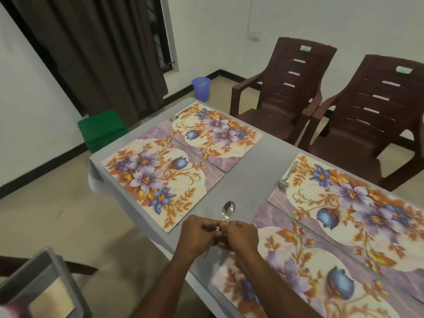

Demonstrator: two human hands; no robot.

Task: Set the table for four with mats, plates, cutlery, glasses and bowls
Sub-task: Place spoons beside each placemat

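Both gripping one spoon [227, 210] by its handle, left hand [197, 235] and right hand [241, 236] touching, over the table [250, 171] between mats.

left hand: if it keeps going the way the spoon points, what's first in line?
Likely bare table in the gap between the mats. The left hand and right hand share a grip on the spoon, which points up that gap. Height unclear.
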